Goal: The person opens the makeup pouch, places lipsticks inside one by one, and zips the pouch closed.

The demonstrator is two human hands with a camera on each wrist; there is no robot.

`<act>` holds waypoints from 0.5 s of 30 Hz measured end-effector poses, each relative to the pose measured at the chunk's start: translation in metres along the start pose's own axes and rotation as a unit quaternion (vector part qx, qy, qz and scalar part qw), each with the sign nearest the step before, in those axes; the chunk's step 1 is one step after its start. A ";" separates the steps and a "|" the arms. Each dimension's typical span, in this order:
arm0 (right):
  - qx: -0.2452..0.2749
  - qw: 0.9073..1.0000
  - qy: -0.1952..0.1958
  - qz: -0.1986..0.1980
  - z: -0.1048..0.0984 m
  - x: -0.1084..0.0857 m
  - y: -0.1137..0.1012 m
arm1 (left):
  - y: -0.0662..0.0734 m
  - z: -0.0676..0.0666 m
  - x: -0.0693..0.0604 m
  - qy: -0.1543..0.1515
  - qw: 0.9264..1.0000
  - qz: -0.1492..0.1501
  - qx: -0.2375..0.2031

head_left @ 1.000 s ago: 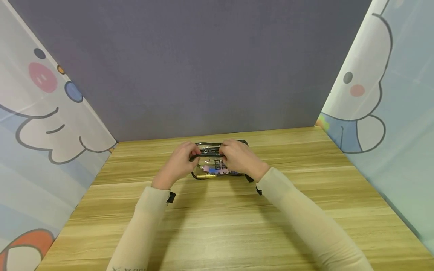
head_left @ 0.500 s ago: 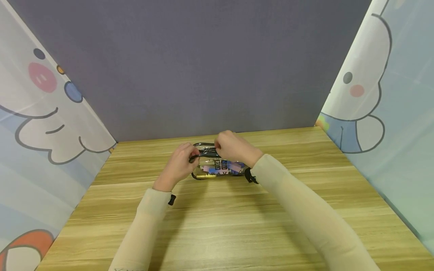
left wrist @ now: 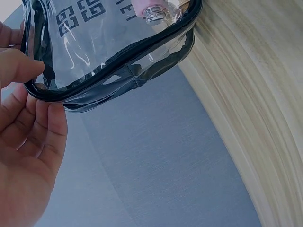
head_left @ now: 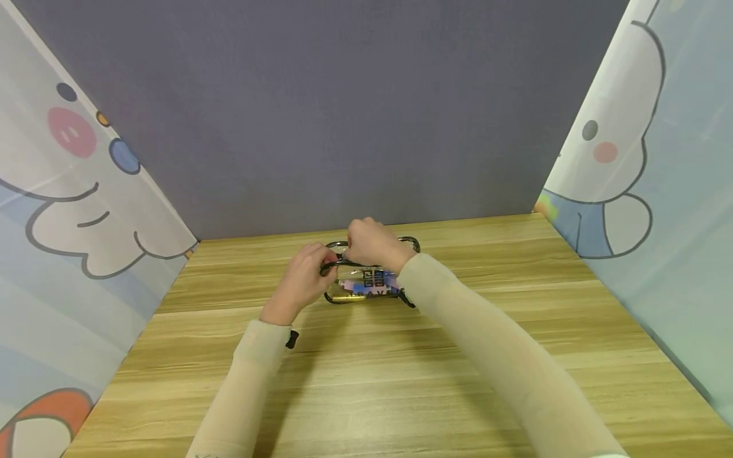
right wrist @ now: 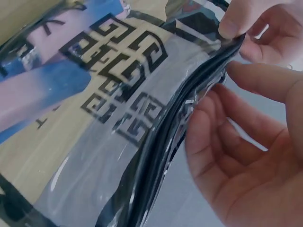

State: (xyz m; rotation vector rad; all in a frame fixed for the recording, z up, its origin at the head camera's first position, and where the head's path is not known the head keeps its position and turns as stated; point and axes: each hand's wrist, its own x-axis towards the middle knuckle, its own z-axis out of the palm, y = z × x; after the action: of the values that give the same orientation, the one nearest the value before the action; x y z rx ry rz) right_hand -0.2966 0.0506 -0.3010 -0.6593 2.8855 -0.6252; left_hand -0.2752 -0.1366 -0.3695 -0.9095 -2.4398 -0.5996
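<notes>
A clear zip pouch (head_left: 355,275) with black trim and black printing stands near the back of the table. My left hand (head_left: 306,273) pinches its upper left corner between thumb and fingers; the left wrist view shows this hand (left wrist: 33,132) at the trimmed corner. Close beside it, my right hand (head_left: 372,242) pinches at the zipper (right wrist: 161,137) along the top edge. The pull itself is hidden by the fingers. Through the clear plastic show pink-and-blue tubes (right wrist: 42,94), a pink piece with a clear threaded neck (left wrist: 154,12) and a gold item (head_left: 348,298).
The wood-grain table (head_left: 355,381) stretches in front of the pouch. Behind it rises a grey panel (head_left: 366,114). Cartoon-printed curtains hang at the left (head_left: 57,191) and right (head_left: 681,254). A black strap (head_left: 293,339) shows under the left sleeve.
My right hand has moved left along the pouch's top edge, from its right part to near the left hand. My left hand keeps its grip on the left corner.
</notes>
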 end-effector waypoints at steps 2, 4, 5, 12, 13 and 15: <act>-0.003 1.000 -0.006 0.014 0.002 0.002 -0.003 | 0.001 0.000 0.000 0.002 1.000 0.001 0.002; -0.005 0.999 -0.011 0.033 0.003 0.005 -0.005 | 0.001 0.000 0.000 0.003 1.000 0.000 0.003; -0.005 0.999 -0.013 0.042 0.003 0.006 -0.006 | 0.001 0.000 -0.001 0.003 1.000 0.000 0.003; -0.010 0.996 -0.021 0.088 0.003 0.012 -0.012 | -0.001 0.001 -0.001 -0.002 1.000 -0.007 0.011; -0.008 0.995 -0.023 0.093 0.003 0.013 -0.013 | -0.001 0.001 -0.002 -0.003 1.000 -0.006 0.010; -0.004 0.994 -0.027 0.103 0.003 0.014 -0.014 | -0.002 0.002 -0.002 -0.002 1.000 -0.004 0.009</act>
State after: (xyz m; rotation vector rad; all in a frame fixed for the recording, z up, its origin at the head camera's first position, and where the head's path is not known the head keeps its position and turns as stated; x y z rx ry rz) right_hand -0.3030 0.0323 -0.2983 -0.3659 2.8570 -0.5581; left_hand -0.2752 -0.1377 -0.3726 -0.8942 -2.4494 -0.5777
